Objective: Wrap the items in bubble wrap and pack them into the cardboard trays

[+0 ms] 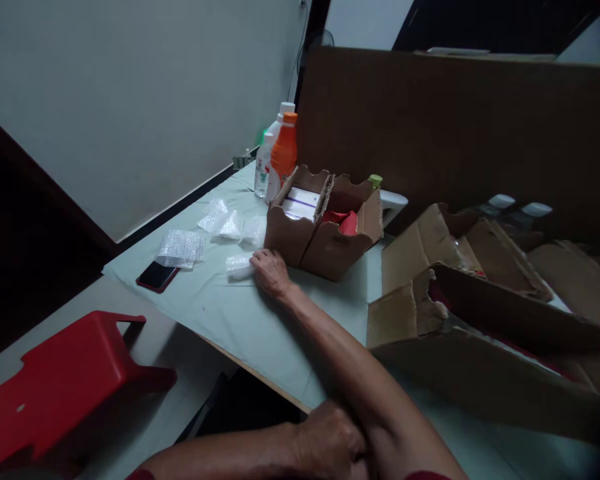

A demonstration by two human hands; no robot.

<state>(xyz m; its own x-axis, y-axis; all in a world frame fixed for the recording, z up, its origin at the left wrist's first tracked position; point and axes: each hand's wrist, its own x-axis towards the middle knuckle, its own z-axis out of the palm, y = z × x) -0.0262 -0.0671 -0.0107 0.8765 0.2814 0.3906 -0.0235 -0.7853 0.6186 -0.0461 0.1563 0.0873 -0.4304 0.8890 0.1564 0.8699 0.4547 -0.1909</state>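
Observation:
My right hand reaches across the pale green cloth, fingers closed at the right end of a small bubble-wrapped roll. What is inside the wrap does not show clearly. Near the table's front edge, my left hand is curled into a fist against my right forearm; anything inside it is hidden. Beyond the roll lie several clear bubble-wrap pieces, and another bubble-wrap piece partly covers a phone. Just past my right hand stands a divided cardboard box holding white packets and red items.
An orange bottle and a clear bottle stand behind the divided box. Larger open cartons fill the right side. A red plastic stool is at lower left. A brown panel borders the table's back.

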